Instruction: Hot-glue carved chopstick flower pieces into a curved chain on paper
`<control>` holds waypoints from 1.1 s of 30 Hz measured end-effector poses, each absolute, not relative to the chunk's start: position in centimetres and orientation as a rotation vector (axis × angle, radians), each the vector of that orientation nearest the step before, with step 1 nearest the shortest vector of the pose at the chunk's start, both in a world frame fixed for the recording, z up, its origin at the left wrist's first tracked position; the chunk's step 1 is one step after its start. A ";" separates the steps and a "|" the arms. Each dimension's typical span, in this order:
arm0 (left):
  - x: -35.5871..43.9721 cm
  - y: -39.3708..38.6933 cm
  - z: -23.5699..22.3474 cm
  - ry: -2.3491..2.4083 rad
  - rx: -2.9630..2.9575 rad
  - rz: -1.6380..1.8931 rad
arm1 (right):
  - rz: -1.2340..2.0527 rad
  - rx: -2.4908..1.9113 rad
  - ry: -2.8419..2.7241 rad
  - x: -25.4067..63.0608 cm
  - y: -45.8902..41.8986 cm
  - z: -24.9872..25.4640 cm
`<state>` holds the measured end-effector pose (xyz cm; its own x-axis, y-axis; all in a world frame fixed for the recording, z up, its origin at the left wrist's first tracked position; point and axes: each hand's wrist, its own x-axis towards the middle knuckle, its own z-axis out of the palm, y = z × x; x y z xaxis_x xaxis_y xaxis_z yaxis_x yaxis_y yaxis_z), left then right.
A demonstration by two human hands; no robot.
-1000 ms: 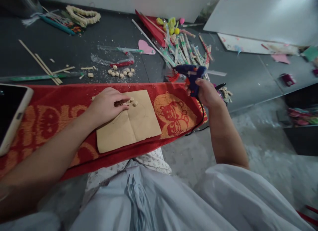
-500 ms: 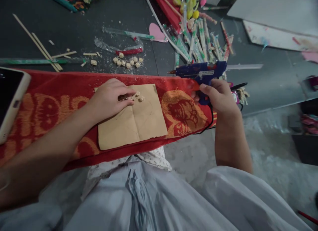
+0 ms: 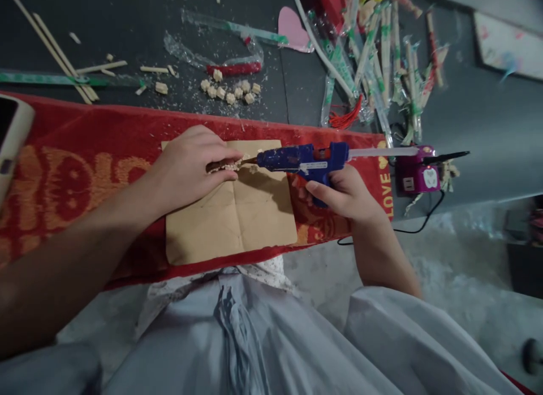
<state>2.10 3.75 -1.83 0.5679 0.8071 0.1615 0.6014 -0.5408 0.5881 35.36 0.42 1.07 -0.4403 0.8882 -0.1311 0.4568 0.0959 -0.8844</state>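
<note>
Got my right hand (image 3: 345, 194) wrapped snug around the handle of the blue hot glue gun (image 3: 303, 159), finger on the trigger, nozzle pointing left and sitting right up against the little cluster of pale wooden bits (image 3: 231, 166) I'm building. My left hand (image 3: 190, 166) has its grip pinched shut on that cluster, holding it down near the top edge of the folded tan cardboard sheet (image 3: 231, 214). The cardboard lies on the red towel with orange print (image 3: 85, 151), which covers the near edge of the tabletop. Just beyond the cardboard, past the towel, there's a loose pile of small wooden cubes (image 3: 231, 91) on the dark surface, and further right of it a heap of wrapped chopsticks (image 3: 377, 55). Off the cardboard's right side sits a small purple box (image 3: 416, 174). My take on this bit: go easy on the trigger, just a small dot right at the joint, keep my fingertips back from the nozzle, and hold the piece still until the glue grabs.
</note>
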 end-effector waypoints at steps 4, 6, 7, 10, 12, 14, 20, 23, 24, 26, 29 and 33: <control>2.2 3.4 -1.5 1.101 2.308 0.624 | 1.216 -1.343 -1.972 35.6 0.2 0.5; 2.2 3.3 -1.4 1.096 2.317 0.633 | 1.200 -1.346 -1.995 35.8 0.1 0.3; 2.3 3.3 -1.5 1.096 2.324 0.640 | 1.196 -1.339 -2.007 35.9 0.0 0.2; 2.3 3.0 -1.5 1.099 2.341 0.680 | 1.190 -1.290 -2.010 36.1 -0.2 0.0; 2.4 2.8 -1.5 1.114 2.351 0.699 | 1.221 -1.270 -1.978 36.1 -0.5 -0.1; 2.5 2.6 -1.4 1.145 2.349 0.682 | 1.254 -1.284 -1.935 36.1 -0.8 0.0; 2.7 2.2 -1.3 1.196 2.229 0.653 | 1.285 -1.348 -1.817 35.7 -1.6 0.4; 2.7 2.2 -1.3 1.196 2.251 0.641 | 1.314 -1.345 -1.809 35.6 -1.7 0.4; 2.7 2.2 -1.3 1.194 2.278 0.645 | 1.327 -1.336 -1.813 35.6 -1.7 0.4; 2.6 2.2 -1.4 1.198 2.322 0.646 | 1.337 -1.343 -1.810 35.7 -1.7 0.4; 2.6 2.2 -1.4 1.201 2.356 0.623 | 1.310 -1.380 -1.816 35.6 -1.8 0.5; 2.6 2.3 -1.4 1.199 2.396 0.685 | 1.280 -1.421 -1.816 35.3 -2.1 0.6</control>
